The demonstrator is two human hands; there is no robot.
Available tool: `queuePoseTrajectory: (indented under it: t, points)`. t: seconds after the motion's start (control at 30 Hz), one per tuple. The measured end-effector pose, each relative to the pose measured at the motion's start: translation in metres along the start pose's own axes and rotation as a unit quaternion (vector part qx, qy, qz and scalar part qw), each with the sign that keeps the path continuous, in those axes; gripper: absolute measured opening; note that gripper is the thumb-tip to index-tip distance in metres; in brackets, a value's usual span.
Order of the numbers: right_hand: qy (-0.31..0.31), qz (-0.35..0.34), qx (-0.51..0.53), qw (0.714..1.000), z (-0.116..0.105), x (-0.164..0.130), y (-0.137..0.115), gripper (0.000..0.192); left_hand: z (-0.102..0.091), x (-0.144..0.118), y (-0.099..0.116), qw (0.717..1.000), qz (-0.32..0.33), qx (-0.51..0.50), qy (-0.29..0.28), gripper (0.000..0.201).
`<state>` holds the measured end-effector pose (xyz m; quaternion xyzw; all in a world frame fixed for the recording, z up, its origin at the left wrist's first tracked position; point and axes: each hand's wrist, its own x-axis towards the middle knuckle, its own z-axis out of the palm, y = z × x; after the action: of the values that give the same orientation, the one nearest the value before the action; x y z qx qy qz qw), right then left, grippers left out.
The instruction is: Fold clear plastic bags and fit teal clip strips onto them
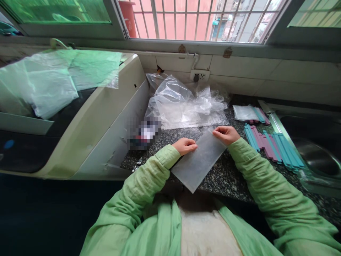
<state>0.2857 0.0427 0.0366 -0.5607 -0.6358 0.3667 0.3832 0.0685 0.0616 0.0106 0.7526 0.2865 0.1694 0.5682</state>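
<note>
A flat, cloudy plastic bag [199, 163] is held out over the speckled counter, tilted with one corner toward me. My left hand [185, 146] pinches its left edge between thumb and fingers. At the upper right corner, my right hand [226, 135] grips the same bag with closed fingers. Beyond it lies a crumpled pile of clear plastic bags [181, 103]. To the right, several teal and purple plastic strips [274, 145] lie in a row near the sink. A small clear packet [245, 113] rests behind them, beside more strips.
A large beige machine [106, 110] with plastic sheets [55, 78] draped over it fills the left. A blurred-out object [145, 133] sits beside it on the counter [226, 181]. The metal sink [317, 156] is at the right. A wall socket [199, 75] is below the barred window.
</note>
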Motion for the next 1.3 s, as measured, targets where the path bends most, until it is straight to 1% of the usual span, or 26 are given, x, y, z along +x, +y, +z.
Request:
queuePoseTrajectory:
  t: [0.13, 0.33, 0.53, 0.73, 0.8, 0.87, 0.93, 1.0, 1.13, 1.3]
  points:
    - [0.015, 0.007, -0.002, 1.000, -0.007, 0.002, 0.004, 0.042, 0.000, 0.000, 0.002, 1.000, -0.007, 0.024, -0.005, 0.032]
    - [0.042, 0.001, -0.010, 0.999, -0.007, 0.004, 0.009, 0.044, 0.000, 0.001, 0.004, 0.999, -0.001, 0.039, -0.004, 0.029]
    - [0.029, 0.009, -0.006, 1.000, -0.008, 0.001, 0.003, 0.041, 0.000, 0.002, 0.000, 0.999, 0.013, 0.049, -0.006, 0.028]
    - [0.034, 0.008, 0.007, 0.999, -0.009, 0.001, 0.004, 0.044, 0.000, 0.001, -0.001, 0.998, 0.022, 0.054, 0.001, 0.035]
    - [0.055, 0.000, 0.012, 0.998, -0.011, 0.000, 0.006, 0.042, 0.000, 0.000, -0.001, 0.998, 0.021, 0.053, 0.006, 0.039]
    - [0.090, -0.002, 0.014, 0.996, -0.016, -0.002, 0.007, 0.039, -0.002, -0.002, 0.000, 0.999, 0.013, 0.052, 0.004, 0.041]
    - [0.125, 0.005, 0.015, 0.992, -0.022, -0.004, 0.007, 0.035, -0.004, -0.003, 0.000, 0.999, 0.007, 0.051, -0.001, 0.041]
    - [0.142, 0.010, 0.013, 0.990, -0.028, -0.006, 0.007, 0.031, -0.005, -0.003, 0.001, 0.998, 0.006, 0.056, 0.001, 0.040]
    - [0.145, -0.001, -0.007, 0.989, -0.035, -0.006, 0.007, 0.026, -0.006, -0.002, 0.001, 0.997, 0.003, 0.074, 0.019, 0.038]
    - [0.148, -0.002, -0.014, 0.989, -0.034, -0.006, 0.006, 0.026, -0.005, -0.001, 0.000, 0.996, -0.005, 0.082, 0.035, 0.036]
